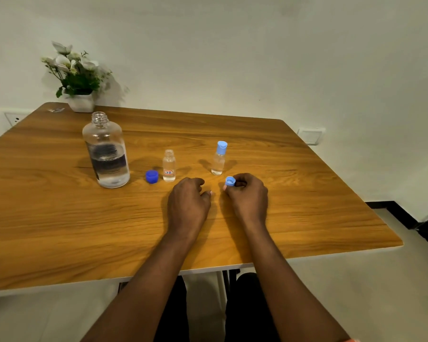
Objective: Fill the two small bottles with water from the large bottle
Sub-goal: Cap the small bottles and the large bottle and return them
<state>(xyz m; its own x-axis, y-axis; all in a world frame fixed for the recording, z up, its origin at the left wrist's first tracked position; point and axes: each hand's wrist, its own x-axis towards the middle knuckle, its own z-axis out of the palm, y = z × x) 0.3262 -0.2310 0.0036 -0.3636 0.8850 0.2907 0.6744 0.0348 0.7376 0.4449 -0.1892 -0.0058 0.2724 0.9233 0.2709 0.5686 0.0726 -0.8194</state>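
Because the right hand (247, 195) has only a fingertip grip on the pale blue cap (230, 181), low by the counter (306, 218), the nearest risk is a slip: the cap is small and round and would likely roll away. The left hand (189, 196) rests beside it on the wood, its grip slack, fingers loosely curled round nothing.

Just beyond, the open small bottle (169, 166) with the red-marked label stands uncapped and seems to hold water well up its body. It looks light and narrow, so a knuckle brushing it on a reach could tip it and spill. The dark blue cap (151, 176) lies just to its left, easy to knock. The second small bottle (219, 159), off to the right, wears a flip top and looks partly full; no water can go in until that top comes off.

Farther back on the left, the large bottle (105, 151) stands open, roughly half full. Poured fast, its wide mouth would probably overshoot so narrow a neck. A potted plant (81, 95) sits at the far corner.
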